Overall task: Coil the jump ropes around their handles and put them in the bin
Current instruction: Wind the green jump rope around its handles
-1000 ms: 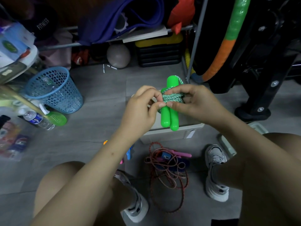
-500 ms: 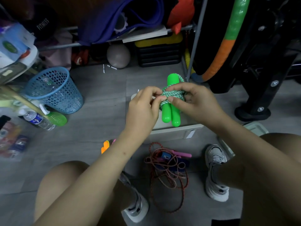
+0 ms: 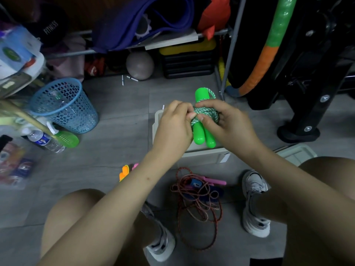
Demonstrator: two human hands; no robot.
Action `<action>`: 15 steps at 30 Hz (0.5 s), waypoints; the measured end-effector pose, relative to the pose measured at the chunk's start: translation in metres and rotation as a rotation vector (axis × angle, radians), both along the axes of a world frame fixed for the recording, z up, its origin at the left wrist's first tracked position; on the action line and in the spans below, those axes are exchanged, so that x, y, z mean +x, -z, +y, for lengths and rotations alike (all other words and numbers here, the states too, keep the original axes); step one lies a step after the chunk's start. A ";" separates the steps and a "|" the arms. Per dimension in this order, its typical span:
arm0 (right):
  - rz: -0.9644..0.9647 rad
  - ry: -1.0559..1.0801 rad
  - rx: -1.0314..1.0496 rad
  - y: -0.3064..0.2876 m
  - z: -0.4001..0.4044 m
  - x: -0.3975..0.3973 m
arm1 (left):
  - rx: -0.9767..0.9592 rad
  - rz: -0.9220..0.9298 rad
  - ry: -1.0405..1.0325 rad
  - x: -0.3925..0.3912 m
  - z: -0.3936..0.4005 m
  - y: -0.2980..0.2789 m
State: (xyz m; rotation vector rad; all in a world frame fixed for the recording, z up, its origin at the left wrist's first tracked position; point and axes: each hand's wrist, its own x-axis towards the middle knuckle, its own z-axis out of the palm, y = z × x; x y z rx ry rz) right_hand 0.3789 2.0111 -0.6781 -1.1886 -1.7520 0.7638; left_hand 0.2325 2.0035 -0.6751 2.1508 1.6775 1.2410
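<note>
Both hands are on the green jump rope [image 3: 203,120] right above the white bin [image 3: 203,155]: right hand [image 3: 228,125] wraps around the coil, left hand [image 3: 175,125] pinches the cord.

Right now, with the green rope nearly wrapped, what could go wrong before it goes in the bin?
1. The left hand and right hand only pinch the green rope wound round the green handles; letting go untucked may uncoil it.
2. The red rope lies tangled between the shoes and could snag a foot.
</note>
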 end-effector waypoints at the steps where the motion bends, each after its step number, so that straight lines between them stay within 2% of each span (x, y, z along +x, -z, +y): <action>1: 0.000 0.004 0.002 0.000 -0.001 -0.001 | -0.010 -0.007 0.010 -0.001 0.000 0.000; 7: -0.058 0.068 0.043 -0.003 0.006 0.004 | -0.043 -0.079 0.067 -0.008 0.001 -0.004; 15: -0.122 -0.013 0.054 -0.005 0.004 0.004 | -0.154 -0.124 0.030 -0.006 -0.009 -0.013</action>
